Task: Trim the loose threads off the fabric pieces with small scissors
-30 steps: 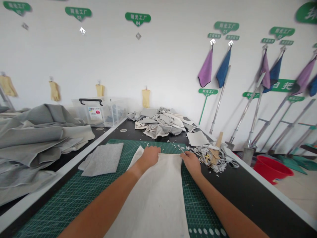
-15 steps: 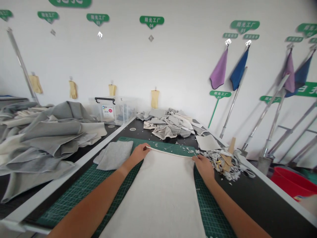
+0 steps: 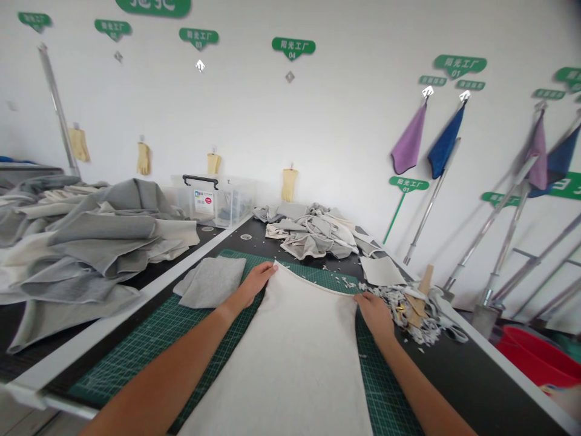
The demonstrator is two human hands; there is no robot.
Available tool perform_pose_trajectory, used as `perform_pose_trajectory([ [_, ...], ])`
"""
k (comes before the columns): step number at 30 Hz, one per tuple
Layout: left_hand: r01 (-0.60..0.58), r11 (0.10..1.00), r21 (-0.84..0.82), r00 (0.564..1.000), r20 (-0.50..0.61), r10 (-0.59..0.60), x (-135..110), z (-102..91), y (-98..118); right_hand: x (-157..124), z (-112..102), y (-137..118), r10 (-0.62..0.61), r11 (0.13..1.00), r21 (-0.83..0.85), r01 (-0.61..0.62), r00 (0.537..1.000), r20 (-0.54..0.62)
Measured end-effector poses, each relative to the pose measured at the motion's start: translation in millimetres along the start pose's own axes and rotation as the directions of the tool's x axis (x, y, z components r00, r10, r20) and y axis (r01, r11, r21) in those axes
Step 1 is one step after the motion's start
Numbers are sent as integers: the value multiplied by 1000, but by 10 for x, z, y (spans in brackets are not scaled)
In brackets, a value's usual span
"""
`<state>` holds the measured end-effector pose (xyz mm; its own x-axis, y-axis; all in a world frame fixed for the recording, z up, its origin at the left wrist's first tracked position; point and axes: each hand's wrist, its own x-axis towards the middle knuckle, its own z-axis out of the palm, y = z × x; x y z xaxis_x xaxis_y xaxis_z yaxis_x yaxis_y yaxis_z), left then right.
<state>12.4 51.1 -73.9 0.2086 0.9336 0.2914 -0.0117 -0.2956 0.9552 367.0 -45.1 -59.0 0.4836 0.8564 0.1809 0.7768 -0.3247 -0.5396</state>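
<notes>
Black desk (image 3: 458, 375) underneath, green cutting mat (image 3: 127, 363) on top. White cloth (image 3: 308, 363) drawn lengthwise over the middle of the mat, running out of view toward the near side. Folded grey cloth (image 3: 213, 281) across the mat's left edge; best left clear of the spread. Heap of trimmings (image 3: 420, 330) just right of the mat, likewise best kept out from under. Left hand (image 3: 256, 281) pinching the far left corner, right hand (image 3: 374, 315) pinching the far right one, both over the mat's far part. For a good result, probably pull evenly, line both corners up with the mat's grid and ease out the dip along the far edge. Worth brushing off the loose bits (image 3: 348, 282) near the mat's far right corner.

Beyond the mat, high to the left, cut-off green sign (image 3: 153, 5), not legible. Far right of the mat, "阳光工厂 01" sign (image 3: 460, 64); straight beyond the mat, "阳光工厂 04" sign (image 3: 293, 46). Past the mat's far left, label (image 3: 204, 201) on a clear box (image 3: 222, 209), perhaps "45L" in red; brand too small to tell.
</notes>
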Motion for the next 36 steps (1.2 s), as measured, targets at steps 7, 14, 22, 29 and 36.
perform_pose_trajectory([
  [7,96,987,-128,995,8,-96,8,-54,8,3,0,20,-6,1000,-14,6,1000,-15],
  [14,124,971,-206,992,31,-121,31,-82,5,-4,0,31,-18,1000,4,18,1000,-3],
  [22,31,993,-114,993,-109,-44,65,-93,-109,8,1,38,-9,1000,-9,9,1000,4],
  [29,-31,999,-45,996,-90,27,12,-35,-23,41,-54,-11,-4,1000,13,4,999,-46],
  [36,-48,998,34,998,-38,49,-42,60,28,-220,-5,-451,-206,968,136,212,977,-59],
])
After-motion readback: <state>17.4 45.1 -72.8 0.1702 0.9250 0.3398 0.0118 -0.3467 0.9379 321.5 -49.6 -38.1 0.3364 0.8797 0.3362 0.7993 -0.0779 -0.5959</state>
